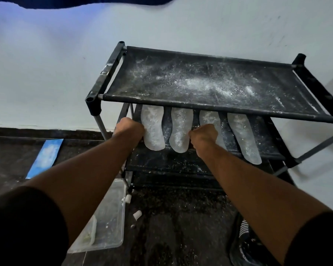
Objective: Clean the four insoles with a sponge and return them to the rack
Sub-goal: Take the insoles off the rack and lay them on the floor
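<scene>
Four pale, powder-dusted insoles lie side by side on the second shelf of a black shoe rack (210, 106). My left hand (130, 128) is curled at the left edge of the first insole (153, 129) and seems to pinch it. The second insole (180, 129) lies free between my hands. My right hand (204, 136) is curled over the lower part of the third insole (209, 119), hiding its heel. The fourth insole (244, 137) lies untouched on the right. A pale sponge-like block (90, 233) sits in a clear tub.
The rack's top shelf (200, 79) is covered in white powder. The clear plastic tub (106, 214) stands on the dark floor at the rack's left foot. A blue strip (45, 158) lies by the wall, white bits (137, 215) on the floor, and a black shoe (244, 244) sits lower right.
</scene>
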